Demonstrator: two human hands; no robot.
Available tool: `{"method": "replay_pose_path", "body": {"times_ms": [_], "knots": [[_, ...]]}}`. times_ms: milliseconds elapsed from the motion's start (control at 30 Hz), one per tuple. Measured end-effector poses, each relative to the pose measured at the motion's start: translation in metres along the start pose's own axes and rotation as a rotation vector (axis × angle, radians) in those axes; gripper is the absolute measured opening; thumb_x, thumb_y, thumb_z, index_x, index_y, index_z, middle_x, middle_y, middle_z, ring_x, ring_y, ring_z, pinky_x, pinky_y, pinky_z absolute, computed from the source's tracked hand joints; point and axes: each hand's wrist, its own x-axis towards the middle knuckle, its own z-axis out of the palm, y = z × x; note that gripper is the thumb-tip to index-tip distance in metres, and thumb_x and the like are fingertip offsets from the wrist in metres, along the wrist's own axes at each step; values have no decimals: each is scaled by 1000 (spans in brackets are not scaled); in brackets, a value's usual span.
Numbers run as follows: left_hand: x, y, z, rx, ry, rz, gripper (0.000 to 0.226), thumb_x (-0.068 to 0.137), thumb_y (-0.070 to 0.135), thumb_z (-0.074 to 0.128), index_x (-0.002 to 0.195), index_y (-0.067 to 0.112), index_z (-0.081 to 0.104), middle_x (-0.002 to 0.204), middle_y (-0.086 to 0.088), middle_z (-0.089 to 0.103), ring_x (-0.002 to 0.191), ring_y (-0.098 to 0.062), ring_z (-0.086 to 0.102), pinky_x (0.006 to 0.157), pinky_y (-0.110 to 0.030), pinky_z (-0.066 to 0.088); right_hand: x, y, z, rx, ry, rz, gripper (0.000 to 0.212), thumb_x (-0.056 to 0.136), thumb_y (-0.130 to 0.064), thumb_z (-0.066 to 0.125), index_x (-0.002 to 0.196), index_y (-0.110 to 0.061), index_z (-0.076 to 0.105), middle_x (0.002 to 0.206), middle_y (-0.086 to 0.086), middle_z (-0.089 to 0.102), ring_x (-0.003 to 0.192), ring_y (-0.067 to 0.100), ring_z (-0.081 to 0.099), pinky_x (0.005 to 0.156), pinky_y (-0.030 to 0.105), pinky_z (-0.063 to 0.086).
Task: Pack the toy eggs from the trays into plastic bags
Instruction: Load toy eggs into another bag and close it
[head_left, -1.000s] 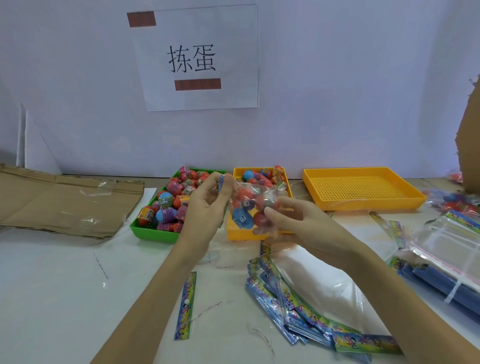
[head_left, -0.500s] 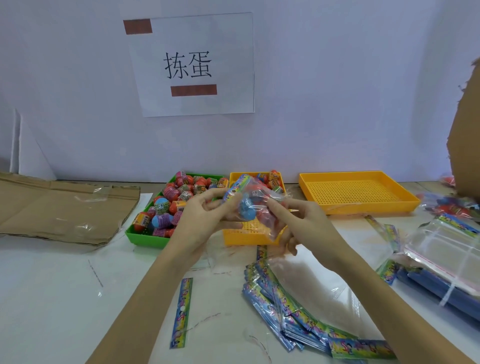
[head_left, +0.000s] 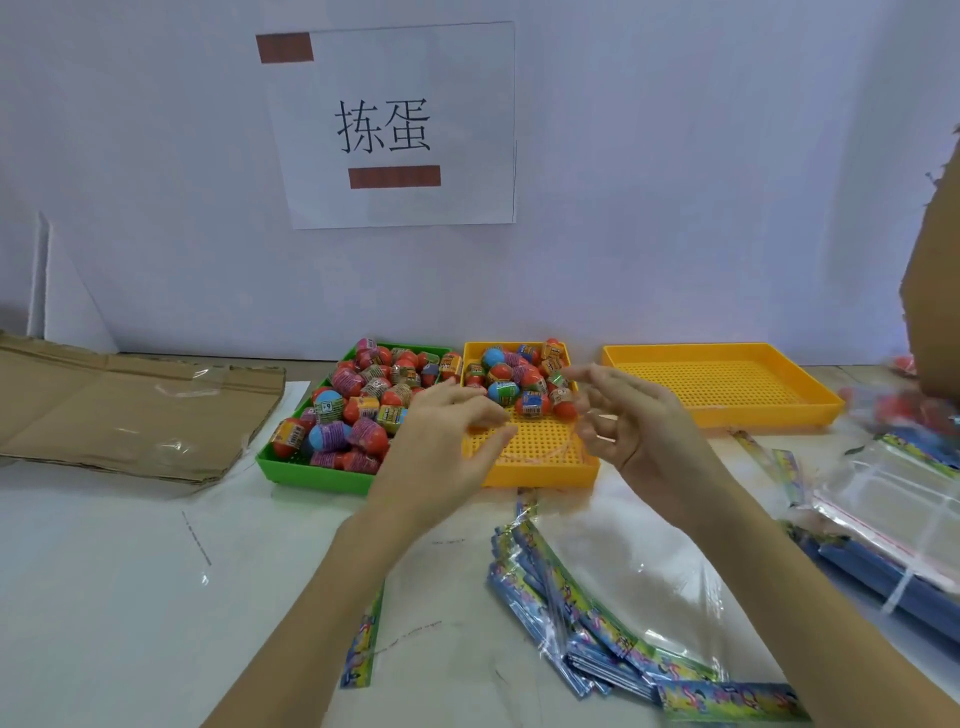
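Toy eggs (head_left: 358, 410) fill the green tray (head_left: 311, 475) on the counter (head_left: 104, 571); more sit at the back of the middle yellow tray (head_left: 540, 473). Left hand (head_left: 447, 452) and right hand (head_left: 639, 431) hover above it, grips spread, holding nothing. Plastic bags (head_left: 597, 618) lie fanned below; another yellow tray (head_left: 727, 410) stands right.
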Motion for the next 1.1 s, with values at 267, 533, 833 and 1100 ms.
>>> {"method": "replay_pose_path", "body": {"times_ms": [267, 533, 833, 1100], "knots": [[-11, 22, 17, 25, -407, 269, 54, 85, 73, 64, 129, 42, 69, 123, 12, 51, 114, -11, 41, 99, -26, 29, 4, 2, -6, 21, 122, 19, 24, 102, -22, 59, 96, -12, 80, 72, 2, 60, 57, 13, 54, 52, 20, 48], [-11, 19, 24, 22, -319, 224, 20, 94, 49, 71, 99, 33, 82, 117, 10, 57, 112, -13, 40, 96, -36, 26, 6, 6, -10, -34, 161, -35, 29, 104, -23, 56, 94, -11, 80, 72, 3, 63, 61, 15, 58, 55, 22, 48], [4, 1, 7, -720, -90, -489, 34, 108, 17, 54, 90, 29, 80, 107, 12, 77, 113, -11, 68, 99, -30, 51, 3, 9, -1, -337, -3, -176, 45, 95, -44, 65, 132, -18, 65, 112, 5, 78, 106, 21, 75, 92, 30, 57], [8, -1, 6, -1110, -80, -569, 77, 94, 76, 31, 122, 19, 76, 117, 2, 78, 119, -17, 69, 91, -14, 55, 3, 17, 1, -316, 205, -188, 30, 90, -13, 78, 119, -12, 72, 94, 7, 77, 82, 13, 73, 72, 23, 59]]}}
